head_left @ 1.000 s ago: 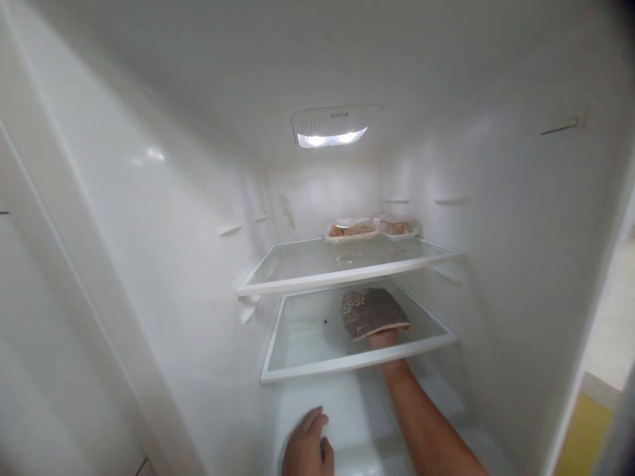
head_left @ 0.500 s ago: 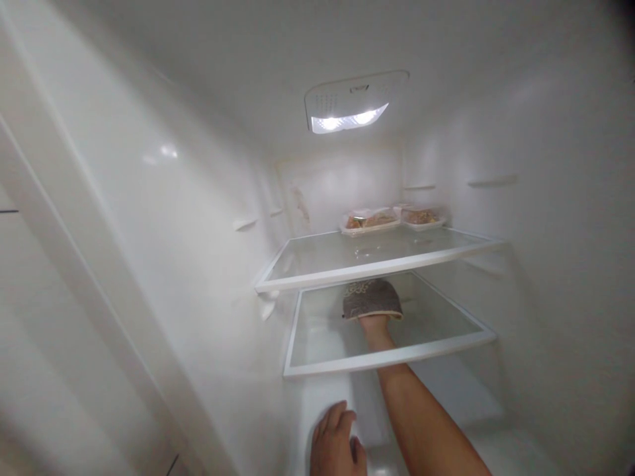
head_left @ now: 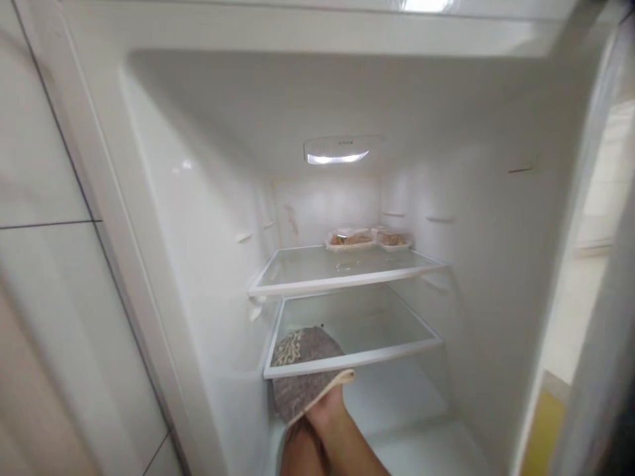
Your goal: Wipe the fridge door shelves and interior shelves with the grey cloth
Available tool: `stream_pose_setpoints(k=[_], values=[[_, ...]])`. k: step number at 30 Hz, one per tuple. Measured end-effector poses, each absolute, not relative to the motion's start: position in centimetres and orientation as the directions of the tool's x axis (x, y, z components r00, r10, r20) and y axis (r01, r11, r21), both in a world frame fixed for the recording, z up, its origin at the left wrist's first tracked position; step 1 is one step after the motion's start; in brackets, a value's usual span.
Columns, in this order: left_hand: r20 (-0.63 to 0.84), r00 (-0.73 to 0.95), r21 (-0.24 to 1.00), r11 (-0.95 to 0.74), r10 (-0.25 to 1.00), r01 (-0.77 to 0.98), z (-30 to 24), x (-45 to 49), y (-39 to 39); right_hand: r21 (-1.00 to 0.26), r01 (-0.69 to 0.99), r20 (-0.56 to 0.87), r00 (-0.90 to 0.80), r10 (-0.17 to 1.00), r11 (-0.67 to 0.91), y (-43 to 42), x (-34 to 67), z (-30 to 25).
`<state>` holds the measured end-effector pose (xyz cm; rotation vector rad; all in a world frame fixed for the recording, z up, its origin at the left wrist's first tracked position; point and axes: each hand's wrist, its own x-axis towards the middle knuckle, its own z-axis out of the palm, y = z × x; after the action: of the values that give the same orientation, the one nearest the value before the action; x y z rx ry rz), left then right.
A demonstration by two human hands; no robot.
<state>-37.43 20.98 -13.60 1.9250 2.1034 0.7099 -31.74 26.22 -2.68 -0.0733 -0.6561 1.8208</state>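
A grey-brown cloth mitt (head_left: pixel 310 393) with a pale pattern and light trim lies partly under the lower glass shelf (head_left: pixel 397 354) of a fridge, at its left front corner. Part of the mitt shows through the glass, part below the shelf's front edge. My right hand (head_left: pixel 327 406) reaches into the mitt's trimmed opening and carries it, its fingers covered by the cloth. Just below, close to the left inner wall, is my left hand (head_left: pixel 302 449), blurred, with its fingers hidden behind the mitt.
On the upper glass shelf (head_left: pixel 317 287), two wrapped trays of food (head_left: pixel 350 239) stand at the back right. A lamp (head_left: pixel 337 157) glows on the ceiling. Small shelf supports stick out of both side walls. The open door (head_left: pixel 585 370) borders the right side, tiles the left.
My right hand has drawn the mitt from the back toward the front left. My left hand is now partly covered by it. The view has moved back, showing the fridge's frame.
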Motion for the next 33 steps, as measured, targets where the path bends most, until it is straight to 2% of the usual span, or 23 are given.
stream_pose_setpoints(k=[3, 5, 9, 12, 15, 17, 21, 25, 27, 29, 31, 33], values=[[0.176, -0.087, 0.477, -0.008, 0.981, 0.879, -13.3, -37.5, 20.9, -0.359, -0.867, 0.191, -0.431, 0.882, -0.345, 23.4, -28.5, -4.1], [0.177, -0.015, 0.462, -0.070, 0.984, 0.884, -12.8, -37.4, 20.7, -0.314, -0.874, 0.148, -0.430, 0.890, -0.370, 22.4, -25.6, -4.7], [0.094, -0.050, 0.303, 0.019, 0.994, 0.953, -12.0, -37.3, 20.5, -0.335, -0.909, 0.109, -0.299, 0.948, -0.248, 22.1, -18.7, -4.9], [0.083, -0.084, 0.222, 0.064, 0.993, 0.973, -12.1, -37.3, 20.4, -0.472, -0.877, 0.112, -0.161, 0.981, -0.091, 21.7, -13.9, -5.0], [0.099, -0.079, 0.206, 0.057, 0.992, 0.977, -12.5, -37.3, 20.4, -0.706, -0.686, 0.179, 0.068, 0.981, 0.176, 20.6, -10.2, -6.0], [0.106, -0.080, 0.200, 0.057, 0.991, 0.978, -12.7, -37.4, 20.5, -0.800, -0.501, 0.267, 0.193, 0.944, 0.329, 19.7, -8.4, -6.7], [0.130, -0.069, 0.208, 0.041, 0.989, 0.977, -13.0, -37.6, 20.4, -0.863, -0.239, 0.372, 0.296, 0.880, 0.445, 19.8, -6.6, -6.3], [0.169, -0.076, 0.234, 0.035, 0.983, 0.972, -12.9, -37.5, 20.2, -0.879, -0.040, 0.427, 0.379, 0.821, 0.475, 23.1, -7.7, -2.4], [0.180, -0.079, 0.241, 0.034, 0.980, 0.970, -12.9, -37.5, 20.2, -0.829, 0.323, 0.558, 0.437, 0.706, 0.456, 25.2, -8.9, -0.3], [0.175, -0.083, 0.241, 0.039, 0.981, 0.970, -13.0, -37.6, 20.2, -0.654, 0.679, 0.672, 0.317, 0.670, 0.334, 27.1, -10.2, 1.2], [0.167, -0.087, 0.243, 0.044, 0.982, 0.969, -13.0, -37.6, 20.3, -0.449, 0.875, 0.626, 0.165, 0.762, 0.180, 28.4, -11.4, 1.7], [0.163, -0.085, 0.247, 0.043, 0.983, 0.968, -13.1, -37.6, 20.3, -0.306, 0.948, 0.488, 0.079, 0.869, 0.086, 29.3, -12.6, 1.7]])
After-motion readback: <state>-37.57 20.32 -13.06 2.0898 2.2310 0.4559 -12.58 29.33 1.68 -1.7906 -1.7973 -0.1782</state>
